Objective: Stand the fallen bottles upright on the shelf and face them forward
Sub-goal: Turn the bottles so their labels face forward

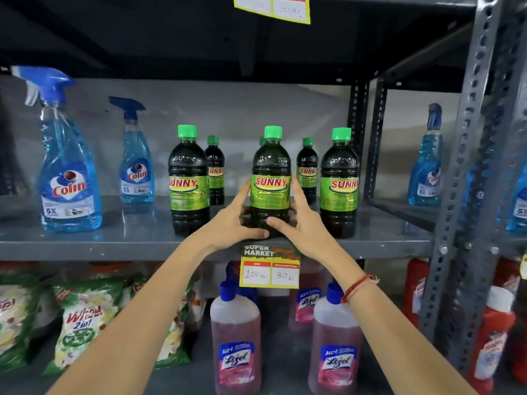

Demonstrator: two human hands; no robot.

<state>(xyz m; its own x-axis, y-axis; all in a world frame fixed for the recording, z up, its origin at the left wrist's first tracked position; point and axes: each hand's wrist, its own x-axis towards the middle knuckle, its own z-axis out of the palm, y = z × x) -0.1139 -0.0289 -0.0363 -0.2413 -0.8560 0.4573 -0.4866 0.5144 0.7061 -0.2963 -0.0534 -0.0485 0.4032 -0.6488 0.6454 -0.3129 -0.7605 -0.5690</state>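
Right now my left hand (pixel 239 220) and right hand (pixel 296 220) clasp the middle bottle (pixel 271 178), upright, label forward. Letting go carelessly could tip it off the shelf edge (pixel 114 248), I judge.

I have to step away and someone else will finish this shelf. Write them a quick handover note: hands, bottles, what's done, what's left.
Left hand and right hand: both clasp the lower body of the middle Sunny bottle, which stands upright at the shelf edge, label forward.
Left front bottle and right front bottle: upright, labels slightly turned but readable.
Two back bottles: upright, labels forward.
Done: no Sunny bottle lies fallen in view.
Left: release the middle bottle; perhaps square up the front pair's labels.
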